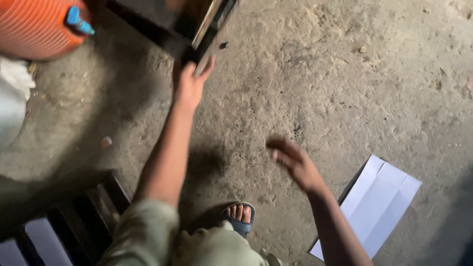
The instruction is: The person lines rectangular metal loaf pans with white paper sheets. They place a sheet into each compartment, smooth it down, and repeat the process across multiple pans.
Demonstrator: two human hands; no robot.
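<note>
Sitting far left: orange ribbed container (37, 27) with blue tap (78, 20). Left hand (189, 86) gripping lower corner of dark wooden frame (197, 24) up top, fingers wrapped on edge; best keeping that grip firm, frame steady. Right hand (294, 163) hovering open, empty, blurred. Lying right on dirt floor (345, 74): folded white paper (377, 207).

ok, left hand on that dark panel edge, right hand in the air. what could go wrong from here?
1. The left hand grips the dark panel by one edge only, so it might slip or swing.
2. The sandalled foot is on the ground below, with bare toes; a dropped panel could hit it.
3. The right hand is blurred and holds nothing, so it gives no support. The white folded sheet lying beside it could be stepped on.
</note>
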